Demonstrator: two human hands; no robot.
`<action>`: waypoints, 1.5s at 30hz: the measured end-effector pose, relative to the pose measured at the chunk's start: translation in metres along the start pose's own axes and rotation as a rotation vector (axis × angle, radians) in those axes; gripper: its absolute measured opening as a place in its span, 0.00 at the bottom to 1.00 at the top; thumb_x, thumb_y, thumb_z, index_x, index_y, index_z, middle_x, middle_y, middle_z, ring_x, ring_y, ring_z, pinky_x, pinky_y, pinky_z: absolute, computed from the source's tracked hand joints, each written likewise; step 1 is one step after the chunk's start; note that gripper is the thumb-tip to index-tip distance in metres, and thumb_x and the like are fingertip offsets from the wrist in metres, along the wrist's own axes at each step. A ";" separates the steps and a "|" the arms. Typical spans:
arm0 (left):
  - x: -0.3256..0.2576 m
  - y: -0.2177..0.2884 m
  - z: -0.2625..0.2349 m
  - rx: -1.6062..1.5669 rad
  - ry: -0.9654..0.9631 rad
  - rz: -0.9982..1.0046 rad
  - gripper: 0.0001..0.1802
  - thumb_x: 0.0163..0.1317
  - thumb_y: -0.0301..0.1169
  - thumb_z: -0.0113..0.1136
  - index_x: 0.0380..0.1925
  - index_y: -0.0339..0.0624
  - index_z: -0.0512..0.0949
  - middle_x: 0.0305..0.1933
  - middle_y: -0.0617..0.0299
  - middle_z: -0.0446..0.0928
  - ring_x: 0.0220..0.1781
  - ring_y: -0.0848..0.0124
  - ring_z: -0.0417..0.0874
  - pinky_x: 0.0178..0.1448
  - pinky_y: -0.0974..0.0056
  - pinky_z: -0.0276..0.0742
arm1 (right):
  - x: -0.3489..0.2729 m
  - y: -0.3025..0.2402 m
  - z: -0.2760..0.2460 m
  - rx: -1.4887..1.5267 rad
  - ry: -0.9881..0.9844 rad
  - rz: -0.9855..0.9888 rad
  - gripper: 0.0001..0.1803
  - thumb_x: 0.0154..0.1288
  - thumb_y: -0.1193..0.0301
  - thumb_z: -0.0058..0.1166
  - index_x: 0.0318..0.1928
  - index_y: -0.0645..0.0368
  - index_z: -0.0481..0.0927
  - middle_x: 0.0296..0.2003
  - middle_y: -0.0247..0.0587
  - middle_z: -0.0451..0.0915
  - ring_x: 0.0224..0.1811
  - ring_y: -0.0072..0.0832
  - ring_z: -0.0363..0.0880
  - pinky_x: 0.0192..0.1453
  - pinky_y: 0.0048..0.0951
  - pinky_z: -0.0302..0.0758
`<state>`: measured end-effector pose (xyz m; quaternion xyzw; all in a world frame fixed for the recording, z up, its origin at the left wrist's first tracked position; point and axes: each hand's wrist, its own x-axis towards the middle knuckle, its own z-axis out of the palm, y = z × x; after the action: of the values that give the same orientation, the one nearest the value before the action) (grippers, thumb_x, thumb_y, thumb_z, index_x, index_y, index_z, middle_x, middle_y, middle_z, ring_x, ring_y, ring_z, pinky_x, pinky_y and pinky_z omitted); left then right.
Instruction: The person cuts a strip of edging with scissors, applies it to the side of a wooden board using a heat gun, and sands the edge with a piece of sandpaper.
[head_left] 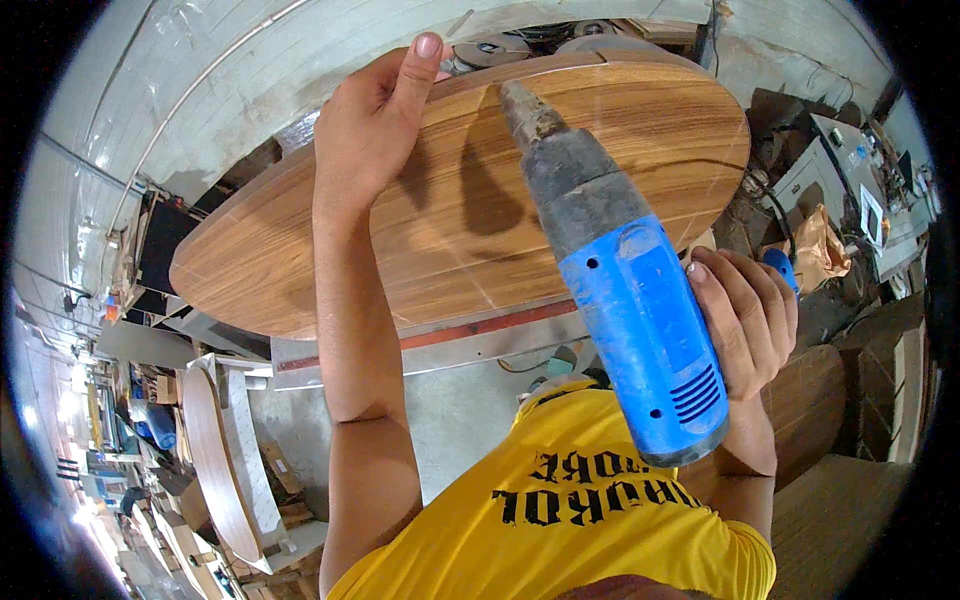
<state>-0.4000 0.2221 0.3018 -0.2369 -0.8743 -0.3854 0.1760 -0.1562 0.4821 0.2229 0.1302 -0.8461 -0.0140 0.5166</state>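
While gripped in right hand (pixel 745 320), blue power tool (pixel 625 300) slanting over oval wooden tabletop (pixel 300 270), nose aimed at far edge; left hand (pixel 375 125) spread flat there, holding nothing

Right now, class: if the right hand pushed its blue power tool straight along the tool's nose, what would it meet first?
Probably the oval wooden tabletop: the blue power tool in the right hand points its nose at that surface.

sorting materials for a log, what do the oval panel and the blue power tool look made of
Oval panel: looks like wood or wood veneer, brown streaky grain, smooth slightly glossy finish. Blue power tool: body seems moulded plastic with vent slots; its grey front section is dull and dusty, material unclear.
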 end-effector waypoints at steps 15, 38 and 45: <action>-0.003 0.001 -0.001 0.011 0.046 0.000 0.39 0.78 0.72 0.47 0.55 0.53 0.92 0.46 0.59 0.94 0.53 0.61 0.92 0.62 0.59 0.81 | 0.001 0.000 -0.003 -0.008 -0.002 -0.002 0.19 0.68 0.64 0.65 0.58 0.50 0.91 0.46 0.37 0.93 0.47 0.34 0.91 0.53 0.36 0.84; -0.004 0.004 -0.004 -0.036 0.015 -0.028 0.41 0.83 0.66 0.45 0.59 0.39 0.89 0.49 0.53 0.92 0.53 0.70 0.85 0.63 0.64 0.76 | -0.005 0.006 -0.011 0.039 0.034 0.090 0.17 0.68 0.65 0.66 0.55 0.55 0.92 0.43 0.42 0.93 0.44 0.38 0.92 0.50 0.38 0.83; -0.008 0.001 -0.004 -0.062 0.027 0.011 0.40 0.84 0.64 0.46 0.58 0.37 0.89 0.48 0.54 0.91 0.53 0.70 0.84 0.63 0.64 0.76 | -0.009 0.005 -0.017 0.019 0.020 0.126 0.18 0.67 0.66 0.67 0.55 0.59 0.90 0.43 0.44 0.92 0.44 0.41 0.92 0.51 0.40 0.84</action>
<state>-0.3925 0.2175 0.3017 -0.2419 -0.8581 -0.4146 0.1824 -0.1381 0.4910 0.2238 0.0817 -0.8475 0.0277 0.5238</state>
